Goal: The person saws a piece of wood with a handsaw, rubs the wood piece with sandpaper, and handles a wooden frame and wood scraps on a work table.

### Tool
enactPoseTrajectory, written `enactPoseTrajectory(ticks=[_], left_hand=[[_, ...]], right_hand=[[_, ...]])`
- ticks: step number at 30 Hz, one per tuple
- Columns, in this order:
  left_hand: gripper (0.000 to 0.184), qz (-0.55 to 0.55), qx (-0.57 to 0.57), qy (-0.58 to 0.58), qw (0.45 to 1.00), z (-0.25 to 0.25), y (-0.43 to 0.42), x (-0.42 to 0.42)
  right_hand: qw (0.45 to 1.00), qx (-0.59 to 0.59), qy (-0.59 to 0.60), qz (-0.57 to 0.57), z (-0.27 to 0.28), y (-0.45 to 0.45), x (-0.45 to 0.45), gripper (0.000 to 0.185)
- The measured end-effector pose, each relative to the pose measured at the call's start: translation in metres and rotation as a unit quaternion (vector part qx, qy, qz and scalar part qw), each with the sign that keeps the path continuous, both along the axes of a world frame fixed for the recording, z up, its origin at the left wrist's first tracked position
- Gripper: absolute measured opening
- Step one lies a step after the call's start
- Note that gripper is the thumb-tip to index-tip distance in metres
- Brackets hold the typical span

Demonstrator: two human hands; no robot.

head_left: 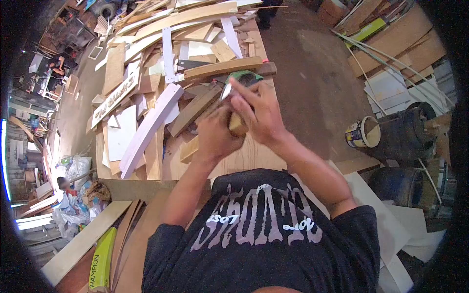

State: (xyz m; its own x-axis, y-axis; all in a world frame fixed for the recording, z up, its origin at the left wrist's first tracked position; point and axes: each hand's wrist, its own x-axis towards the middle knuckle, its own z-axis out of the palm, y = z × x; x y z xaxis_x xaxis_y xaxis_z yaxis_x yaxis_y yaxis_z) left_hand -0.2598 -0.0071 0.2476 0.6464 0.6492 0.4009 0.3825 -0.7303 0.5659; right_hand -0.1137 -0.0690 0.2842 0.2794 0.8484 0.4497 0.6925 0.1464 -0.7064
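Near the table's front right part, my left hand (220,132) is wrapped round a short yellowish wood block (238,125). Close against it, my right hand (259,110) has its thumb and fingers bent round a small shiny silvery object (226,91), whose kind I cannot make out. Just beyond the fingers lies a green and dark item (245,76). A brown board (196,111) rests left of my hands, and another light wood piece (189,150) lies beside my left wrist.
Wood offcuts, including a long pale strip (151,131) and a lettered board (115,100), are piled on the wooden table (249,163). A white bucket (362,132) and a dark drum (400,134) stand right. Another person (59,66) is far left.
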Motion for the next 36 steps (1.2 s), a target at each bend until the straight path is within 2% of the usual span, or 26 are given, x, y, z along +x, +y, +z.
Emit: enactPoseTrajectory(ticks=[3, 9, 11, 12, 14, 17, 18, 19, 21, 23, 26, 27, 29, 31, 32, 35, 36], left_hand=[[0.043, -0.021, -0.015, 0.04, 0.999, 0.004, -0.009, -0.003], [0.044, -0.02, 0.002, -0.001, 1.0, 0.008, -0.023, -0.005], [0.046, 0.006, 0.004, 0.022, 1.0, 0.008, -0.022, -0.008], [0.047, 0.017, 0.005, 0.031, 0.999, 0.008, -0.02, -0.011], [0.044, 0.022, -0.037, 0.024, 0.999, 0.001, -0.01, -0.017], [0.053, 0.009, -0.001, -0.034, 0.999, 0.008, -0.015, -0.014], [0.037, 0.029, -0.013, -0.015, 0.999, 0.01, -0.018, -0.014], [0.037, 0.032, -0.012, -0.015, 0.999, 0.007, -0.012, -0.018], [0.042, 0.032, -0.111, -0.014, 0.993, 0.002, 0.004, -0.026], [0.043, 0.045, -0.086, 0.001, 0.995, 0.006, 0.002, -0.028], [0.044, 0.053, -0.042, 0.007, 0.998, 0.003, 0.003, -0.029], [0.045, 0.047, -0.021, 0.0, 0.999, 0.002, 0.006, -0.031], [0.042, 0.055, -0.049, 0.011, 0.997, 0.008, 0.013, -0.034], [0.036, 0.065, -0.11, 0.031, 0.991, 0.012, 0.016, -0.038], [0.036, 0.061, -0.112, 0.027, 0.991, 0.009, 0.018, -0.038], [0.033, 0.034, -0.071, -0.025, 0.997, -0.005, 0.026, -0.047], [0.034, 0.041, -0.096, -0.016, 0.994, -0.002, 0.035, -0.052]], right_hand=[[1.0, 0.001, 0.008, -0.022, -0.006, 0.0, 0.0, 0.044], [0.999, -0.015, -0.028, -0.038, -0.004, -0.005, -0.001, 0.044], [0.995, -0.03, -0.087, -0.044, -0.001, -0.007, -0.005, 0.044], [0.997, 0.012, -0.07, -0.009, -0.002, -0.012, -0.008, 0.043], [0.997, 0.021, -0.075, 0.001, -0.002, -0.022, -0.019, 0.043], [0.999, 0.005, -0.053, 0.003, -0.017, -0.007, -0.012, 0.043], [1.0, -0.004, -0.02, -0.001, -0.017, -0.003, -0.011, 0.044], [1.0, -0.009, 0.011, -0.004, -0.016, 0.002, -0.012, 0.045], [1.0, 0.003, -0.016, 0.017, 0.002, -0.017, -0.028, 0.046], [0.998, 0.01, -0.043, 0.034, 0.004, -0.015, -0.03, 0.047], [1.0, -0.002, -0.018, 0.011, -0.002, 0.004, -0.02, 0.045], [0.998, 0.019, -0.049, 0.031, 0.003, -0.003, -0.026, 0.047], [0.995, 0.037, -0.079, 0.049, 0.005, -0.001, -0.031, 0.048], [0.998, 0.023, -0.023, 0.053, 0.002, 0.004, -0.032, 0.05], [1.0, 0.007, 0.005, 0.028, 0.0, 0.017, -0.028, 0.051], [0.999, -0.018, -0.004, 0.033, 0.003, 0.027, -0.042, 0.049], [0.997, -0.019, -0.036, 0.058, 0.01, 0.023, -0.054, 0.048]])
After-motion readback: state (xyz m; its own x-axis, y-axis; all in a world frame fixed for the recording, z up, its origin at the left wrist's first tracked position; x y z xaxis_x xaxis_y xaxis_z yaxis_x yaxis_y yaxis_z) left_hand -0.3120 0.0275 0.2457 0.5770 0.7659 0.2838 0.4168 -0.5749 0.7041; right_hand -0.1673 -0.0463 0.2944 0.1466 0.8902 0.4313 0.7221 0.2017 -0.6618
